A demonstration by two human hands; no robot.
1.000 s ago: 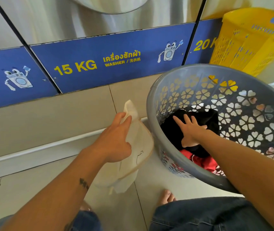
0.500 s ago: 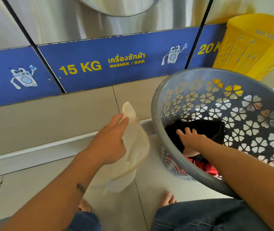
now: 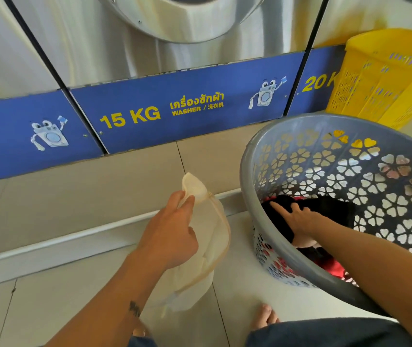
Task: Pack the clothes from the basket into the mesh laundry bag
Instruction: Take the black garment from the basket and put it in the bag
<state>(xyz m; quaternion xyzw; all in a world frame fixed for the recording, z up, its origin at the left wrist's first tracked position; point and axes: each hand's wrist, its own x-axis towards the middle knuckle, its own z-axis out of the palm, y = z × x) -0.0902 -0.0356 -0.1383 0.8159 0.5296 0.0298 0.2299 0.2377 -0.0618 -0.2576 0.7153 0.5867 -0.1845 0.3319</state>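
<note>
Reaching down into the grey basket (image 3: 255,171), the right hand (image 3: 297,219) lies flat with fingers spread on a black garment (image 3: 325,209), its grip not yet closed around any cloth; that looks like a hand feeling for a good hold before gathering the fabric. The basket is tipped toward the person, its mouth facing them, probably so the clothes at the bottom are easier to reach. A red garment (image 3: 335,267) sits under and beside the black one, nearer the rim. The left hand (image 3: 168,236) pinches the upper rim of the cream mesh laundry bag (image 3: 212,249) between thumb and fingers, grip closed on it, letting the rest hang toward the tiled floor (image 3: 49,309). Holding it up by the rim just beside the basket keeps the transfer short, though the mouth looks only partly open and may need widening. No clothing can be seen in the bag, so packing appears barely begun. A yellow basket (image 3: 385,78) stands apart by the washers (image 3: 187,108).
</note>
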